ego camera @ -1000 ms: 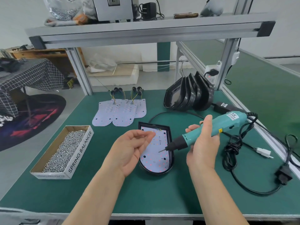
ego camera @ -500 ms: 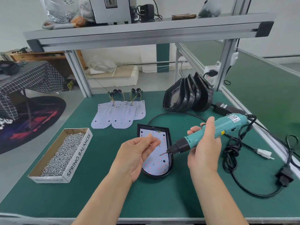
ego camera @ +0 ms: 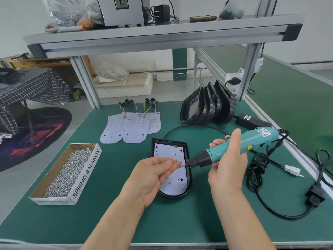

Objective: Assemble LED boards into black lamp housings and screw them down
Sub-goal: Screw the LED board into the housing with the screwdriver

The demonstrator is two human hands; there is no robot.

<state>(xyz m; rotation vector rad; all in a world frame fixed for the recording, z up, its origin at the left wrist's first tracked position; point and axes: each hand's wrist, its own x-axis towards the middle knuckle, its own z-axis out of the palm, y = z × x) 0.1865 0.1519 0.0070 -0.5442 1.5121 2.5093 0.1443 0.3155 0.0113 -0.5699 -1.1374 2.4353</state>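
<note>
left hand (ego camera: pixel 155 175): thumb and forefinger pinched together, other fingers curled; probably a screw between them, too small to make out
right hand (ego camera: pixel 228 163): wrapped round the teal screwdriver (ego camera: pixel 259 139), thumb up along its body
bit: points left and slightly down, its tip meeting the left fingertips (ego camera: pixel 175 162)
led board (ego camera: pixel 173 184): lies flat inside the black housing (ego camera: pixel 187 148) on the green table (ego camera: pixel 126 213), straight below where bit and fingertips meet
long axis: housing runs away from the person, rounded end nearest; the screwdriver lies across it
judged next: the bit must swing from sideways to upright, then drop onto a board hole; the right hand carries it
box of screws (ego camera: pixel 72 170): well apart, to the left
</note>
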